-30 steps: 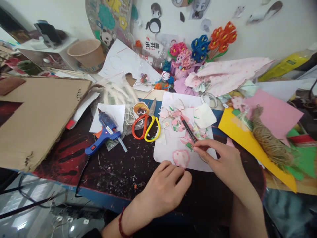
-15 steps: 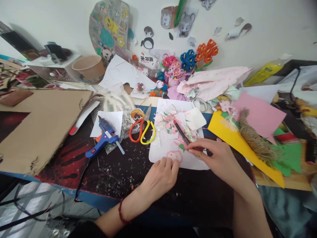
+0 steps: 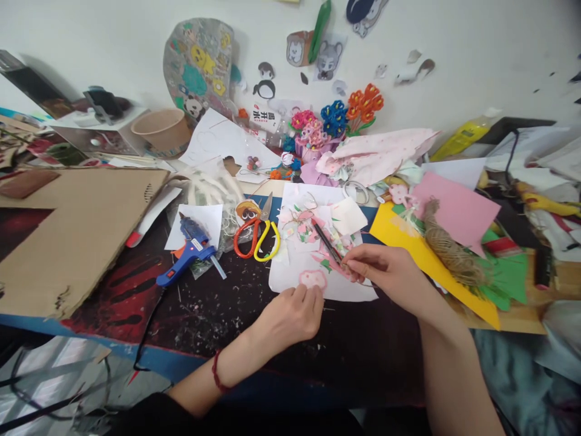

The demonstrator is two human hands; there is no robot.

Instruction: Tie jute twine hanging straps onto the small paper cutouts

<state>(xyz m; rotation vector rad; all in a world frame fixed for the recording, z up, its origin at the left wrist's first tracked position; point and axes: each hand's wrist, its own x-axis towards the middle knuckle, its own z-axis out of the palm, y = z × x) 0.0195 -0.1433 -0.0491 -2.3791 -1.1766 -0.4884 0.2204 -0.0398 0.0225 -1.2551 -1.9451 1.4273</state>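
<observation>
A pink-rimmed, cloud-shaped paper cutout [image 3: 313, 278] lies on the white paper sheet [image 3: 284, 281]. The fingers of my left hand [image 3: 295, 313] are curled together at its lower edge, covering part of it. My right hand [image 3: 385, 271] is closed in a pinch over the sheet's right side. Something small and thin seems to be between its fingertips, too small to make out. Just left of those fingertips, a dark pen with a red tip [image 3: 325, 237] rests across pink and green paper scraps [image 3: 306, 227].
Red-and-yellow-handled scissors [image 3: 258, 233] and a blue glue gun [image 3: 190, 254] lie to the left, its cord running off the table edge. Cardboard [image 3: 91, 242] covers the far left. Yellow paper [image 3: 394, 242], twine [image 3: 447, 248] and pink paper [image 3: 456, 206] crowd the right; crocheted flowers [image 3: 333, 118] stand behind.
The view has shifted slightly. My right hand's fingertips have moved a little around the pen's near end, and my left hand stays at the cutout's lower edge.
</observation>
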